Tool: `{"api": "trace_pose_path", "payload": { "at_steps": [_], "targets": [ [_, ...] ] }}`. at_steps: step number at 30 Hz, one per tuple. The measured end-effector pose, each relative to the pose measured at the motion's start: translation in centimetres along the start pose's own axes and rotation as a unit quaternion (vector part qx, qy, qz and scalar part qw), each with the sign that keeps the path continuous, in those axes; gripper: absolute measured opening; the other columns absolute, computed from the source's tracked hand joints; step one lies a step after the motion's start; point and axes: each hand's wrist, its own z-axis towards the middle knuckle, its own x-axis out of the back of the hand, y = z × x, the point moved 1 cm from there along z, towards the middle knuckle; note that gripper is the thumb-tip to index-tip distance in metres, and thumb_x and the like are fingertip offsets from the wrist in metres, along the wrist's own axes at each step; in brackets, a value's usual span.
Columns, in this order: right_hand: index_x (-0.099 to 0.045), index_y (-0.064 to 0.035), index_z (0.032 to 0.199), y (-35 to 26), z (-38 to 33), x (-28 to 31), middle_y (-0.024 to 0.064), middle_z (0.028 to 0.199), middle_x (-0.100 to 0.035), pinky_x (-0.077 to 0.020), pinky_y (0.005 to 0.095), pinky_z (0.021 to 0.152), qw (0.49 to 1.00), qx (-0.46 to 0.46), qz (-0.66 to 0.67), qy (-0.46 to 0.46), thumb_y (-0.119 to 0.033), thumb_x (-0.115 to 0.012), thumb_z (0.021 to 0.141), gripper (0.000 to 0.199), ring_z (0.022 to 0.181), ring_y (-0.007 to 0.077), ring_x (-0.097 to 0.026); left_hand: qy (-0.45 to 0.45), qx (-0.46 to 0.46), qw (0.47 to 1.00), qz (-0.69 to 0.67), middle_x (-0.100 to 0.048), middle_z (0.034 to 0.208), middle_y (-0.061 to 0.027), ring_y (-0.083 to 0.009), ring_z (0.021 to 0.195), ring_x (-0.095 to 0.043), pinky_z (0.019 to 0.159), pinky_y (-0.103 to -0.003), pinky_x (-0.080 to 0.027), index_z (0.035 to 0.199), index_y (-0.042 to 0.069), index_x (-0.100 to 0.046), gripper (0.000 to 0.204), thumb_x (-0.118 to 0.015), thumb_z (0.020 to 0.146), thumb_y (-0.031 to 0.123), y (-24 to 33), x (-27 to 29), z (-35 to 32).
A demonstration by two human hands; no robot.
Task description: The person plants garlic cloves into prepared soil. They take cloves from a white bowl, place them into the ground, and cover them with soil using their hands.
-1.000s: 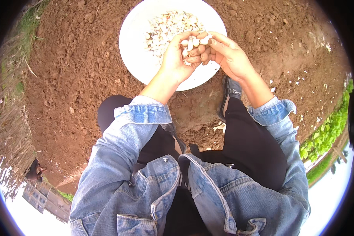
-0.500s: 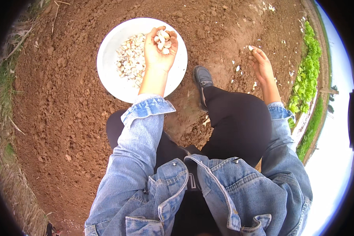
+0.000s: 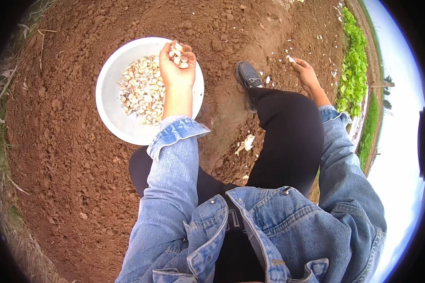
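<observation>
My left hand (image 3: 178, 73), palm up with fingers curled, cups several garlic cloves (image 3: 177, 57) above the right part of a white basin (image 3: 109, 111). Inside the basin lies a loose heap of pale garlic cloves (image 3: 139, 89), partly hidden by my left hand and wrist. Out to the right, my right hand (image 3: 308, 78) is raised over the soil, thumb and fingers pinching a single garlic clove (image 3: 291, 59) at their tips.
Brown, crumbly soil (image 3: 66, 155) spreads all around, with white scraps scattered on the right. My dark shoe (image 3: 248, 75) stands between basin and right hand. A papery husk (image 3: 245, 144) lies by my leg. Leafy green plants (image 3: 354, 61) line the right; dry grass (image 3: 4, 203) edges the left.
The basin and my left hand sit farther left and lower in the picture, as the view has shifted. My right hand appears slightly lower and farther left, still pinching a clove.
</observation>
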Motion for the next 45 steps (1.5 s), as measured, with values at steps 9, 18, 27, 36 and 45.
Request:
{"api": "trace_pose_path", "payload": {
  "at_steps": [9, 18, 27, 36, 45],
  "targets": [
    [-0.070, -0.0082, 0.102, -0.2, 25.5, -7.7, 0.0128, 0.097, -0.070, -0.0517, 0.0353, 0.076, 0.915, 0.153, -0.374, -0.016, -0.030, -0.069, 0.086, 0.027, 0.085, 0.0236, -0.067, 0.053, 0.059, 0.992, 0.100, -0.050, 0.082, -0.0034, -0.0138, 0.073, -0.047, 0.051, -0.021, -0.039, 0.101, 0.005, -0.057, 0.022, -0.053, 0.097, 0.026, -1.1, 1.0, -0.6],
    [-0.070, -0.0111, 0.097, 0.8, 41.1, -12.2, 0.0123, 0.103, -0.068, -0.0515, 0.0441, 0.082, 0.793, 0.277, -0.523, -0.146, -0.028, -0.065, 0.087, 0.021, 0.096, 0.0325, -0.064, 0.086, -0.073, 0.984, 0.134, -0.044, 0.087, -0.0040, -0.0134, 0.075, -0.042, 0.050, -0.021, -0.039, 0.107, 0.004, -0.054, 0.024, -0.050, 0.100, 0.026, -2.5, -2.6, 4.6],
    [-0.064, -0.0083, 0.088, 2.8, 42.6, -13.3, 0.0103, 0.095, -0.065, -0.0515, 0.0438, 0.081, 0.764, 0.365, -0.502, -0.176, -0.020, -0.065, 0.085, 0.012, 0.093, 0.0321, -0.063, 0.105, -0.003, 0.988, 0.112, -0.049, 0.085, -0.0036, -0.0139, 0.074, -0.047, 0.056, -0.024, -0.044, 0.102, 0.006, -0.054, 0.022, -0.055, 0.096, 0.027, -9.8, -5.6, 15.7],
    [-0.062, -0.0081, 0.100, 2.4, 43.3, -13.2, 0.0112, 0.095, -0.066, -0.0519, 0.0435, 0.077, 0.734, 0.381, -0.533, -0.181, -0.020, -0.065, 0.087, 0.018, 0.090, 0.0330, -0.064, 0.124, 0.052, 0.965, 0.224, -0.063, 0.101, -0.0119, -0.0268, 0.096, -0.064, 0.081, -0.036, -0.058, 0.112, 0.002, -0.056, 0.027, -0.050, 0.099, 0.026, -12.8, -2.8, 21.7],
    [-0.067, -0.0127, 0.109, -8.3, 25.5, -14.4, 0.0036, 0.084, -0.062, -0.0513, 0.0352, 0.064, 0.868, 0.309, -0.197, -0.336, -0.022, -0.069, 0.084, 0.026, 0.071, 0.0215, -0.061, 0.147, 0.072, 0.930, 0.330, -0.064, 0.109, -0.0116, -0.0247, 0.100, -0.066, 0.087, -0.041, -0.058, 0.113, 0.003, -0.058, 0.026, -0.049, 0.099, 0.023, -15.5, -1.9, 23.8]
  ]
}}
